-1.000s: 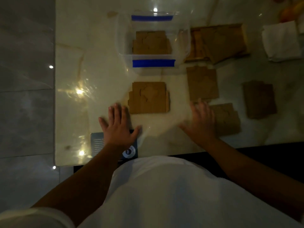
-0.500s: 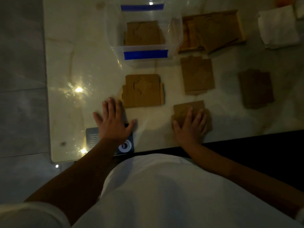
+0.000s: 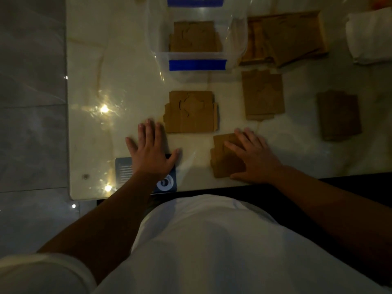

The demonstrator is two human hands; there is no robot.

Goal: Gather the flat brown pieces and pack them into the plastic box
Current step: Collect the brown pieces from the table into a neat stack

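Left hand (image 3: 151,153) flat on table (image 3: 127,81); right hand (image 3: 252,158) flat, apparently pressing brown piece (image 3: 222,160).

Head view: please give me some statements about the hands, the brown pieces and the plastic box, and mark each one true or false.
1. The right hand lies flat on a brown piece near the table edge. True.
2. The plastic box is empty. False: brown pieces already lie inside it.
3. The left hand holds a brown piece. False: it holds nothing; it rests flat, partly over a dark card.
4. A brown piece lies on the table between the box and the hands. True.
5. The box has red strips. False: its strips are blue.
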